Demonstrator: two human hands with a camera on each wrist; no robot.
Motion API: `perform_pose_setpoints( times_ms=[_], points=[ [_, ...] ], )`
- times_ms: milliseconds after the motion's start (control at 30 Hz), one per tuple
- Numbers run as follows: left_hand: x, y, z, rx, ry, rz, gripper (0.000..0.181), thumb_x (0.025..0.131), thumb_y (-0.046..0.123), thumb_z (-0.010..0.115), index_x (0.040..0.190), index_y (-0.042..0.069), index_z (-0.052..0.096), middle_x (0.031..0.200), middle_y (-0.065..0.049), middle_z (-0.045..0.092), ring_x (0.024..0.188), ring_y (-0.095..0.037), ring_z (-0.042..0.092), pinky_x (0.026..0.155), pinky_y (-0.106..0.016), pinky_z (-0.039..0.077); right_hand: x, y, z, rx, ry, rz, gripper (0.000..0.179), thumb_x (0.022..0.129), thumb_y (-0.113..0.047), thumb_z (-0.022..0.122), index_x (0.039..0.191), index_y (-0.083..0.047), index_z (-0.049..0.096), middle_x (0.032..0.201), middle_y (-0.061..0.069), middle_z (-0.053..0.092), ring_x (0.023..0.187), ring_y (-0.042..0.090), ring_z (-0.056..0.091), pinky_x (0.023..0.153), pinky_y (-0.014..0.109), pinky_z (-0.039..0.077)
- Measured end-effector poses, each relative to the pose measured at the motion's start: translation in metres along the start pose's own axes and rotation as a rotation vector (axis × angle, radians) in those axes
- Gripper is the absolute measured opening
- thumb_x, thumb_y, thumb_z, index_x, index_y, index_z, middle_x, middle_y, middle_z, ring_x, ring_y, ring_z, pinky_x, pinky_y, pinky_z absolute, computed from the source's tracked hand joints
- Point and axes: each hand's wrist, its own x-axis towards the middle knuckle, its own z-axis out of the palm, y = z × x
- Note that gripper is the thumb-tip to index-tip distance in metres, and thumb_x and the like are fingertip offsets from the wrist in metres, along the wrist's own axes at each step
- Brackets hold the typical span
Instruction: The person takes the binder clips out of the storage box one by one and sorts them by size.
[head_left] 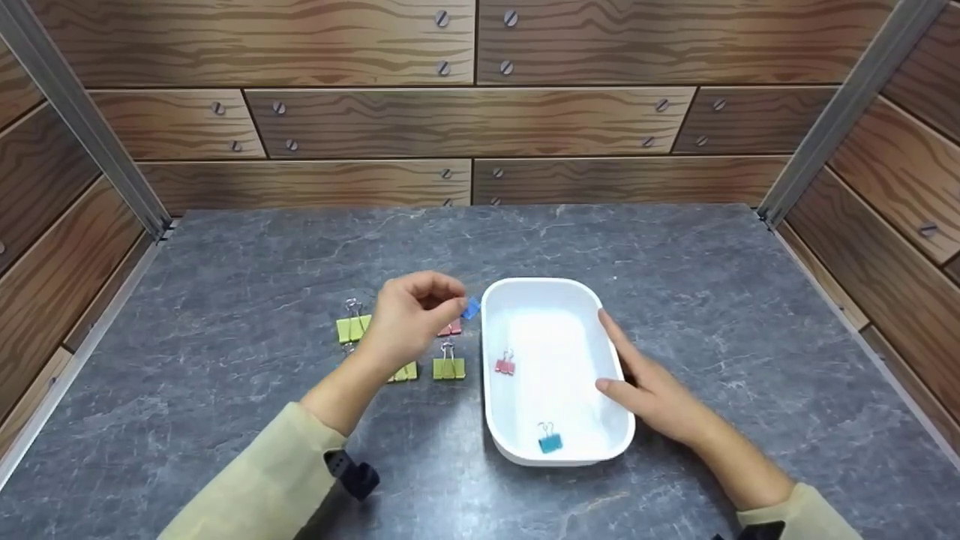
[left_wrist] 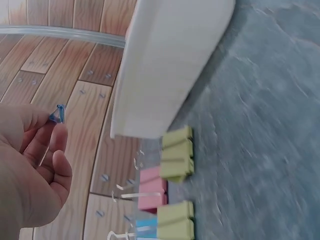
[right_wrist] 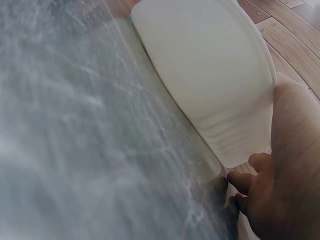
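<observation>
My left hand [head_left: 412,311] pinches a small blue binder clip [head_left: 471,308] between thumb and fingertips, just left of a white plastic tub [head_left: 559,337]. In the left wrist view the blue clip stands up at the fingertips, above the other clips. My right hand [head_left: 660,394] holds the tub by its right side, thumb over the rim. Inside the tub lie a small pink binder clip [head_left: 505,366] near the left wall and a teal binder clip [head_left: 550,442] at the near end.
Left of the tub lie several binder clips: a yellow-green one [head_left: 353,328], another yellow-green one [head_left: 448,368], a pink one [left_wrist: 151,189] and a blue one [left_wrist: 146,227]. The left hand partly covers them in the head view. Wood-patterned walls [head_left: 472,124] border the grey tabletop [head_left: 735,300].
</observation>
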Motion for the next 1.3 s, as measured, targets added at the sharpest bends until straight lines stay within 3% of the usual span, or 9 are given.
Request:
perform_pose_setpoints(
  times_ms=[233, 600, 967, 1300],
  points=[
    [-0.01, -0.009, -0.014, 0.069, -0.015, -0.046, 0.015, 0.096, 0.005, 0.078, 0.11, 0.009, 0.081, 0.093, 0.0, 0.076, 0.081, -0.018, 0.066, 0.07, -0.029, 0.055, 0.0, -0.001, 0.0, -0.009, 0.006, 0.002, 0.085, 0.106, -0.026, 0.065, 0.172, -0.033, 0.01, 0.173, 0.019, 0.021, 0.146, 0.036, 0.041, 0.099, 0.028, 0.053],
    [-0.025, -0.024, -0.025, 0.159, -0.092, -0.057, 0.012, 0.095, 0.005, 0.079, 0.105, 0.005, 0.083, 0.096, -0.002, 0.08, 0.08, -0.013, 0.065, 0.068, -0.023, 0.053, 0.0, -0.002, 0.0, 0.002, -0.013, 0.02, 0.084, 0.107, -0.027, 0.063, 0.172, -0.035, 0.009, 0.172, 0.022, 0.021, 0.144, 0.038, 0.045, 0.095, 0.03, 0.056],
    [-0.042, -0.041, -0.022, 0.181, -0.262, -0.058, 0.011, 0.096, 0.001, 0.074, 0.104, 0.001, 0.082, 0.098, -0.006, 0.079, 0.084, -0.012, 0.065, 0.073, -0.024, 0.056, 0.0, -0.002, 0.0, -0.028, -0.002, 0.005, 0.085, 0.107, -0.028, 0.064, 0.172, -0.033, 0.009, 0.173, 0.019, 0.021, 0.146, 0.035, 0.043, 0.099, 0.03, 0.053],
    [-0.05, -0.048, -0.016, 0.194, -0.35, -0.02, 0.006, 0.094, 0.003, 0.078, 0.099, 0.002, 0.082, 0.094, -0.003, 0.079, 0.085, -0.013, 0.066, 0.075, -0.024, 0.056, -0.001, -0.002, 0.0, -0.024, -0.002, 0.009, 0.084, 0.107, -0.029, 0.063, 0.172, -0.033, 0.009, 0.174, 0.018, 0.02, 0.148, 0.034, 0.039, 0.102, 0.029, 0.051]
  ],
)
